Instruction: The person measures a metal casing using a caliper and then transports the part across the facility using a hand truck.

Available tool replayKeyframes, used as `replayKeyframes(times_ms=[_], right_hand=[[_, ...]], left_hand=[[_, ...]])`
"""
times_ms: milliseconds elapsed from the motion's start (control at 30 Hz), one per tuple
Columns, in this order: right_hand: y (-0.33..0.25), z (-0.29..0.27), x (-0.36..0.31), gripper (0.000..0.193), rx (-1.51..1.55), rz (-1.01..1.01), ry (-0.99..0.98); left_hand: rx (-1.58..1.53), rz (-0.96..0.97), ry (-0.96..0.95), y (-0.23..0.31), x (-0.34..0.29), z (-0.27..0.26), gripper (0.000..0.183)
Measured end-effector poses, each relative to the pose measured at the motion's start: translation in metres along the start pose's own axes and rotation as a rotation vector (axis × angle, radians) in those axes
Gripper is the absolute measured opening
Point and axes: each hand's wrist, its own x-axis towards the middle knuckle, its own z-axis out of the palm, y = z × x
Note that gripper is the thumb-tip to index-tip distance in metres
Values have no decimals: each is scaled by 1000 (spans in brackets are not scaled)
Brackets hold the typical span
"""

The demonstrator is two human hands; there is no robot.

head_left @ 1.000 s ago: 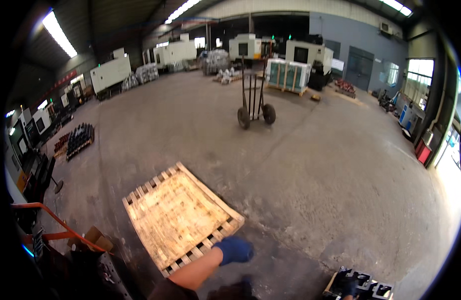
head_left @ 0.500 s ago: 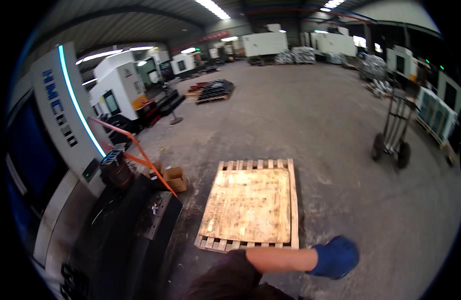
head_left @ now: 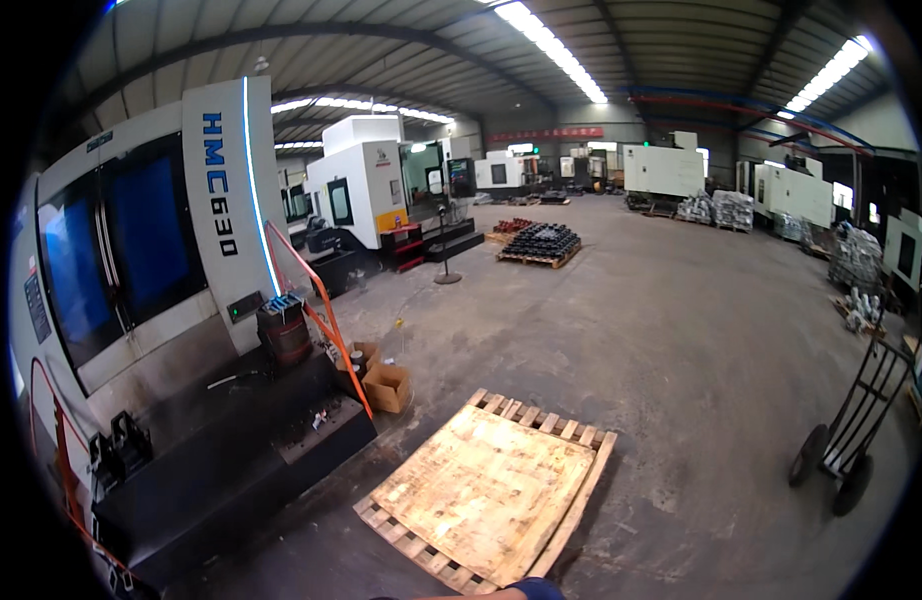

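A blue-gloved hand, which I take from its forearm to be my left hand (head_left: 536,590), just shows at the bottom edge. Its fingers are cut off there. It overlaps the near corner of a wooden pallet (head_left: 578,514) in the picture; whether it touches cannot be told. A stained plywood sheet (head_left: 486,485) lies flat on the pallet, leaving slat ends bare at the far and near sides. My right hand is out of the picture.
Left stands a large white machine (head_left: 226,200) with an orange rail (head_left: 331,315), a dark drum (head_left: 284,335) and cardboard boxes (head_left: 386,388). A two-wheeled hand truck (head_left: 849,430) is at the right. Farther off, dark parts sit on a loaded pallet (head_left: 541,243).
My view has lifted and swung left, so the pallet sits lower and turned. The gloved hand, held out over the floor before, has dropped almost out of the picture.
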Motion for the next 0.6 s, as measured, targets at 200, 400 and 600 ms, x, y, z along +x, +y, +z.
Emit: replayKeyframes(times_ms=[200, 400, 600], right_hand=[[-19, -27, 160, 66, -20, -37, -78], [-17, -36, 336, 70, -16, -75, -167], [-24, -39, 542, 74, -56, -127, -243]], left_hand=[[-14, 116, 110, 29, 168, -62, 16], [-77, 25, 188, 10, 305, -100, 16], [-190, -223, 215, -44, 423, -136, 16]])
